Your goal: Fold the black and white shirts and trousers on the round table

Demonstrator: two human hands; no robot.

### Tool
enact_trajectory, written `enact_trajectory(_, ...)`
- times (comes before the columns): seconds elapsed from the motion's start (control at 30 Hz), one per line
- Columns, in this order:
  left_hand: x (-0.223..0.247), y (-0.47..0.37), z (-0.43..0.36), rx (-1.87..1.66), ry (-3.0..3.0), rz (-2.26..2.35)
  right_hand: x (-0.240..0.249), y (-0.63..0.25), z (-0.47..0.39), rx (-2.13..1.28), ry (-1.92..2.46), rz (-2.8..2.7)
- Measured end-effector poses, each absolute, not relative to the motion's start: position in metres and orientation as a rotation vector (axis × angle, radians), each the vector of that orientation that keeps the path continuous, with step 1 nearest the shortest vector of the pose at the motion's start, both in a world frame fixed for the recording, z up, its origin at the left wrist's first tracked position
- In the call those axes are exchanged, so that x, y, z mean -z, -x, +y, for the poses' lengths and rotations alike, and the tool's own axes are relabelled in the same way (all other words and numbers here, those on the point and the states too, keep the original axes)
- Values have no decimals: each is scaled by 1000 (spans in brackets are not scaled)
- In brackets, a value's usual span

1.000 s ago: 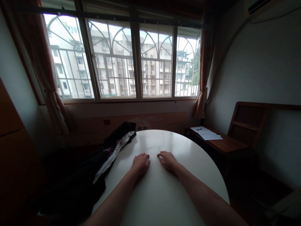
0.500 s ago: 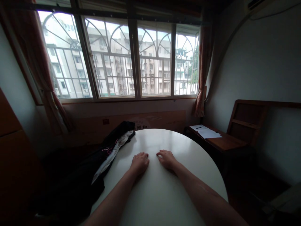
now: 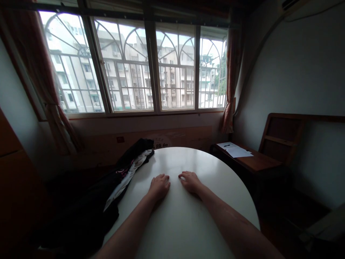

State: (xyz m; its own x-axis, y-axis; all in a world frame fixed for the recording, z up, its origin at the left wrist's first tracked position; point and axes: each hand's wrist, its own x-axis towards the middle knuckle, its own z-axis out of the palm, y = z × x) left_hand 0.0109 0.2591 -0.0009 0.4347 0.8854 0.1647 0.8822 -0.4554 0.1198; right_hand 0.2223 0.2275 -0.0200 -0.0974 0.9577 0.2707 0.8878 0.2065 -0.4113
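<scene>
Your left hand [image 3: 160, 186] and right hand [image 3: 191, 182] empty, fingers loosely curled, resting on white worktop [image 3: 185, 223] at 12 o'clock. Beyond, brown panel [image 3: 195, 136] shows "颐和". Dark clothing [image 3: 132, 153] at 10; papers [image 3: 240, 151] at 2, any writing illegible.

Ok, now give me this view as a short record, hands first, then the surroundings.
left hand: palm down on the table, grip holding nothing visible
right hand: palm down there too, grip holding nothing visible
surface: white, rounded far edge
left side: black and white cloth at the table's edge
right side: papers on a wooden seat
far side: barred window, reddish curtains
</scene>
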Motion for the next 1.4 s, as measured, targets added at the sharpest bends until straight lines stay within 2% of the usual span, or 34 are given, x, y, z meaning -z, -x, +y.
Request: enact_trajectory(1.4, 3, -11, 259, -333, -2632, 1624, 25, -224, 230, -164, 1682, -2025)
